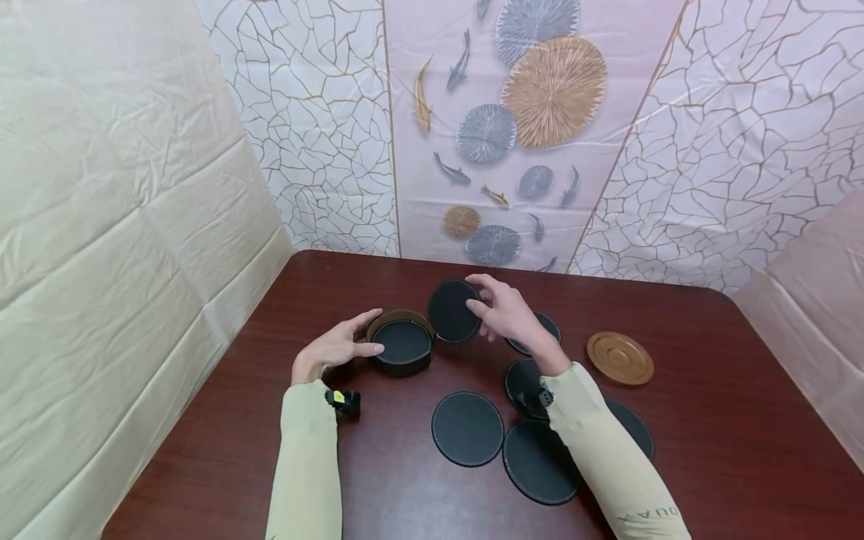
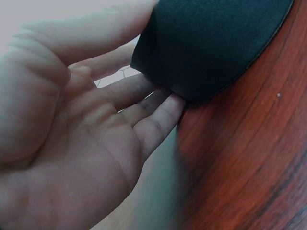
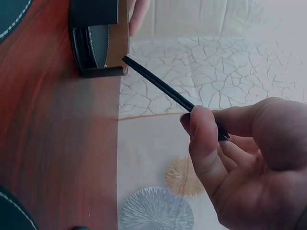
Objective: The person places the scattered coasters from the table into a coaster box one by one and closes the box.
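Observation:
A round black coaster holder (image 1: pixel 401 369) with a brown inner wall stands on the table, and a dark coaster (image 1: pixel 403 341) lies inside it. My left hand (image 1: pixel 336 348) grips the holder's left side between thumb and fingers; the left wrist view shows its black outer wall (image 2: pixel 206 52) close up. Just right of the holder, my right hand (image 1: pixel 506 309) pinches a round black coaster (image 1: pixel 451 311) by its right edge, tilted and off the table. In the right wrist view that coaster (image 3: pixel 160 87) appears edge-on, its far end near the holder's cut-out opening.
Several black coasters lie right of centre, including a near one (image 1: pixel 468 429), another beside it (image 1: pixel 540 461) and one partly under the right forearm (image 1: pixel 525 384). Farther right is a brown round disc (image 1: pixel 619 358). Cloth hangs behind the dark red table (image 1: pixel 378 480).

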`<action>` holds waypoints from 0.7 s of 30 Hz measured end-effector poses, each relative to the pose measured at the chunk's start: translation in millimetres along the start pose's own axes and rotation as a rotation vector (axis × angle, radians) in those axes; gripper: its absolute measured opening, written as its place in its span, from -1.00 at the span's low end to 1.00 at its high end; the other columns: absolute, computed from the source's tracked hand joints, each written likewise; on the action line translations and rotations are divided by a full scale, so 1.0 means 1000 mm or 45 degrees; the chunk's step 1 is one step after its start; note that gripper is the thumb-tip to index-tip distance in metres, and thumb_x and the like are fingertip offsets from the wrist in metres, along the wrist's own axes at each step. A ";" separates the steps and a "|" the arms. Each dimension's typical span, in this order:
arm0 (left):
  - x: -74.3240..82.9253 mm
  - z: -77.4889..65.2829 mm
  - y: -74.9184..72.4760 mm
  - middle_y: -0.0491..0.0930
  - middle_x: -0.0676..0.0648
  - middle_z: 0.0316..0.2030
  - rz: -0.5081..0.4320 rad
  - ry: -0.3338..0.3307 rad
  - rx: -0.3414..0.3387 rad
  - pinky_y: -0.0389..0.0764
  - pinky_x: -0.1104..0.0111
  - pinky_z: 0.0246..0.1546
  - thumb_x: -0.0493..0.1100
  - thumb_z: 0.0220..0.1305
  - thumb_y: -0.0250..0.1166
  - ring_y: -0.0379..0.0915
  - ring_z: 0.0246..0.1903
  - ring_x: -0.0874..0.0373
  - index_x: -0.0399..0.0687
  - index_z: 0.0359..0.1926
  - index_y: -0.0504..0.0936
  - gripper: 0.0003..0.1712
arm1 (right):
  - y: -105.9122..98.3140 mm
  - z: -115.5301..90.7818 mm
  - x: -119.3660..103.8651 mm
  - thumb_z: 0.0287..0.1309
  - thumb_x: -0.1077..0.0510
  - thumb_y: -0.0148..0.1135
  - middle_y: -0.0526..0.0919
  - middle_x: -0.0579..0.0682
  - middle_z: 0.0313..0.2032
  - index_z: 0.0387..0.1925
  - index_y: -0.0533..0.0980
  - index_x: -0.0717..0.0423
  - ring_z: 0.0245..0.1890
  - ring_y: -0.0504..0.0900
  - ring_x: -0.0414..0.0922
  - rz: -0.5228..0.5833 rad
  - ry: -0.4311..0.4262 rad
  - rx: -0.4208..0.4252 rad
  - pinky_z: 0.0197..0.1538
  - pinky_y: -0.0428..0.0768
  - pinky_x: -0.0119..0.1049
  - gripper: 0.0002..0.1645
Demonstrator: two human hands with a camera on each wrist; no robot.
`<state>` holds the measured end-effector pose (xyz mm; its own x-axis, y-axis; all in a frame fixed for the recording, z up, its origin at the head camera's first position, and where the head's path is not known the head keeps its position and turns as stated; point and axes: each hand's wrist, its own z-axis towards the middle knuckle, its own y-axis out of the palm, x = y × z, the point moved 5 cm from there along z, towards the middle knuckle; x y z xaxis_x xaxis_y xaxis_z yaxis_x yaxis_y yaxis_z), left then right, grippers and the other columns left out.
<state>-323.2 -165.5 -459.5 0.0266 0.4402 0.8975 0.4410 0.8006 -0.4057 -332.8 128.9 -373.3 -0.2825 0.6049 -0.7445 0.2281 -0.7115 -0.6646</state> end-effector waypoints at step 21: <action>-0.001 0.001 0.001 0.13 -0.08 0.48 -0.014 0.026 -0.010 0.15 -0.02 0.44 -0.11 0.25 0.37 -0.02 0.49 -0.08 0.13 0.53 0.07 -0.06 | 0.050 0.008 -0.008 0.40 0.21 0.09 0.66 0.17 -0.30 0.47 0.11 0.00 -0.51 0.74 -0.08 0.266 0.011 -0.079 -0.21 0.69 0.06 -0.30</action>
<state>-323.6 -164.3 -460.7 0.0401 0.4232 0.9051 0.4484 0.8019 -0.3948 -326.2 85.8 -400.4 -0.2154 0.4496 -0.8669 0.3376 -0.7987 -0.4981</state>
